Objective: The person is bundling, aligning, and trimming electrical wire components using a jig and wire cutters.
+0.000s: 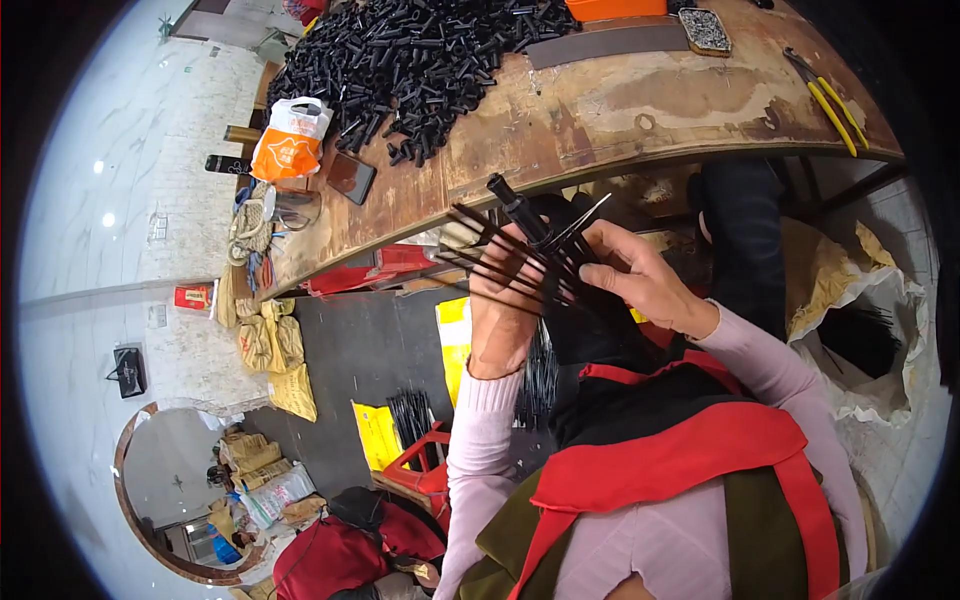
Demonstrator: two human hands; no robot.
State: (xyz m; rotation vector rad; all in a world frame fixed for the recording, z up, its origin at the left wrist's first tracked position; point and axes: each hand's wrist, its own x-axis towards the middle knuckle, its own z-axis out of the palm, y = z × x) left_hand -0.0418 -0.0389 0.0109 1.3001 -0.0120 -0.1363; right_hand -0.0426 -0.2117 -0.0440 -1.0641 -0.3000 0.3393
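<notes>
In front of my lap I hold what looks like a folded umbrella frame, with thin black rods fanning out to the left around a thick black tube. My left hand is closed round the rods from the left side. From the right, my right hand has its thumb and fingers pinched on the frame just below the tube. A thin pale strip juts up beside my right fingers. The lower end of the frame is lost against my dark clothing.
Beyond my hands runs the edge of a worn wooden table. On it lie a heap of black tubular parts, an orange-white bag, a phone and yellow-handled pliers. An open sack holds dark rods at right; a red stool stands below left.
</notes>
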